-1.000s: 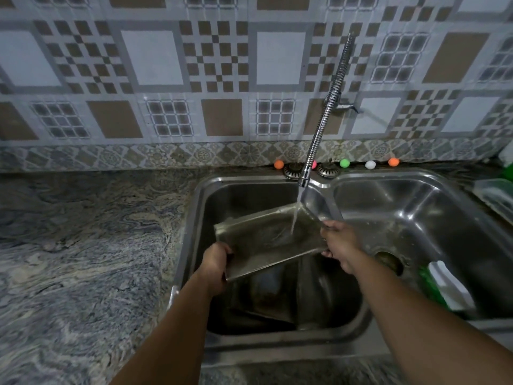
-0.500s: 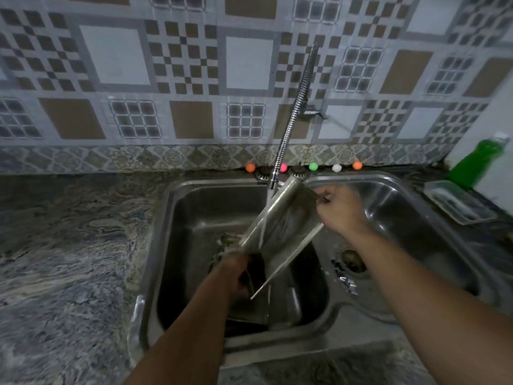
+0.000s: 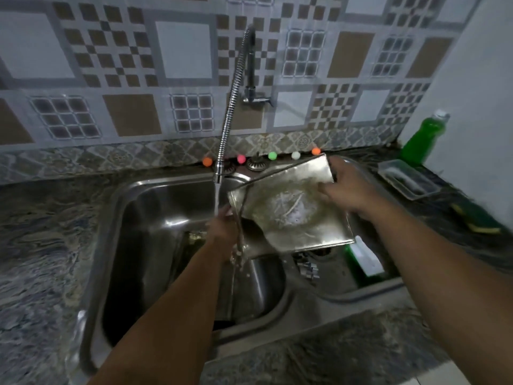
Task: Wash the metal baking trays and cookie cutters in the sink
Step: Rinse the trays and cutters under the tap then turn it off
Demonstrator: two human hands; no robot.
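Note:
A rectangular metal baking tray (image 3: pixel 288 212) is held tilted above the divider of the double sink (image 3: pixel 116 207), its underside facing me. My right hand (image 3: pixel 344 190) grips its far right edge. My left hand (image 3: pixel 222 226) holds its lower left corner, right under the stream from the flexible tap (image 3: pixel 230 107); water runs off the tray's corner into the left basin. More metal pans (image 3: pixel 249 282) lie dark in the left basin. A small metal cookie cutter (image 3: pixel 306 266) lies in the right basin.
A green and white scrubber (image 3: pixel 363 262) lies in the right basin. On the right counter stand a green soap bottle (image 3: pixel 424 137), a clear plastic dish (image 3: pixel 408 182) and a sponge (image 3: pixel 474 218). Small coloured balls (image 3: pixel 272 155) line the sink's back edge. Granite counter (image 3: pixel 41 245) spreads left.
The tray has swung right, from under the tap over the left basin to above the divider and right basin, turned underside towards me. Both hands kept hold. The view shifted right.

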